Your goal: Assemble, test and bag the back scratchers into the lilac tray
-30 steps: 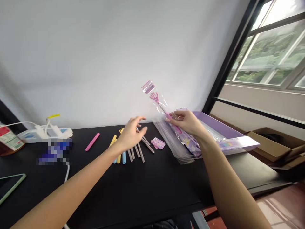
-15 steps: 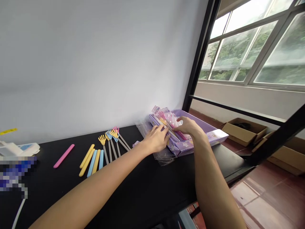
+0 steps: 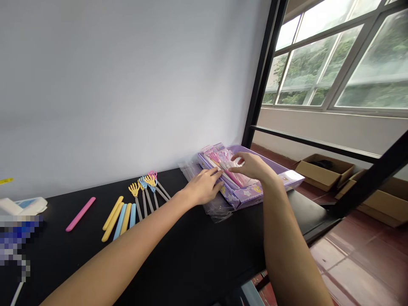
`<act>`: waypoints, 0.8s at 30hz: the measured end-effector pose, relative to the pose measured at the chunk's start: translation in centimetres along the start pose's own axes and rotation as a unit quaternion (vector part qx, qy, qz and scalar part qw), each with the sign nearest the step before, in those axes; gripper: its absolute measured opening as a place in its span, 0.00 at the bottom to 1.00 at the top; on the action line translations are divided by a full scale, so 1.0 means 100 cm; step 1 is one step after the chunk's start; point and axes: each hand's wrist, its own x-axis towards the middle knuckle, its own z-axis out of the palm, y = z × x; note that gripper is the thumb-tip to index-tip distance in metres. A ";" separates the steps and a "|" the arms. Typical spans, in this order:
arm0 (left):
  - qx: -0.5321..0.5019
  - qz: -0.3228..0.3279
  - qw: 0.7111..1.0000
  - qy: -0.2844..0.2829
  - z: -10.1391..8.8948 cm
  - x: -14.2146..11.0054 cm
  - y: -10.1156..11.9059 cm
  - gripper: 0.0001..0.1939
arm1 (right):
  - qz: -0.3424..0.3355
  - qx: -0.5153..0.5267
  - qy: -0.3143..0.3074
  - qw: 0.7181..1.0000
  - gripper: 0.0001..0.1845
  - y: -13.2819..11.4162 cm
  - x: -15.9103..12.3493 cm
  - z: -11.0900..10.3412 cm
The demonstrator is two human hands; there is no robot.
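Pink back scratcher (image 3: pixel 223 166) lies in a clear bag (image 3: pixel 234 159) on a printed purple card (image 3: pixel 245 197), with the whole pack sitting in a lilac tray (image 3: pixel 269 160) on the black desk (image 3: pixel 188 259). Its hand-shaped head points toward the wall, and its shaft slants toward the tray's near side. The left grip (image 3: pixel 204 185) rests against that near side, fingers extended and open, with the fingertips at the card's edge and nothing visibly held. The right grip (image 3: pixel 251 166) sits over the bag, its fingers (image 3: pixel 237 158) loosely curved and parted. Whether they touch the plastic is hard to tell, but no firm hold shows. A sheet of clear film (image 3: pixel 216 209) spills from the tray's left side onto the desk. Just left of the tray lie about four small scratcher heads (image 3: pixel 143 183) in yellow, blue and pink, fanned out on grey rods (image 3: pixel 149 199). Farther left of them is a row of yellow and blue handles (image 3: pixel 119 221), and farther still a lone pink handle (image 3: pixel 80 213). As things lie, one scratcher is bagged in the tray — the rods and handles beside it are loose and unbagged, and none of the handles is fitted to a rod. Whether more packs lie under the top one cannot be told. Beyond the tray, cardboard boxes (image 3: pixel 325 172) stand on the floor.
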 end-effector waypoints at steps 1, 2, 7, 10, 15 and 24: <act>0.000 0.002 1.000 0.000 0.000 0.000 -0.001 0.29 | -0.020 0.001 0.007 1.000 0.19 -0.002 0.000 0.001; 0.001 0.003 1.000 -0.001 0.000 0.000 -0.001 0.29 | -0.028 0.003 0.000 1.000 0.15 -0.005 0.001 0.003; 0.021 -0.011 0.999 -0.040 -0.009 -0.011 -0.002 0.31 | -0.010 0.007 -0.002 1.000 0.06 -0.019 -0.003 0.007; 0.041 -0.019 0.997 -0.061 -0.020 -0.027 -0.008 0.30 | -0.062 0.049 0.095 0.992 0.05 -0.036 -0.008 0.009; 0.083 -0.042 0.995 -0.028 -0.041 -0.073 -0.036 0.27 | -0.187 0.090 0.132 0.969 0.07 -0.090 -0.025 0.031; 0.114 -0.218 0.968 0.044 -0.082 -0.169 -0.075 0.17 | -0.298 0.042 -0.042 0.953 0.08 -0.158 -0.046 0.077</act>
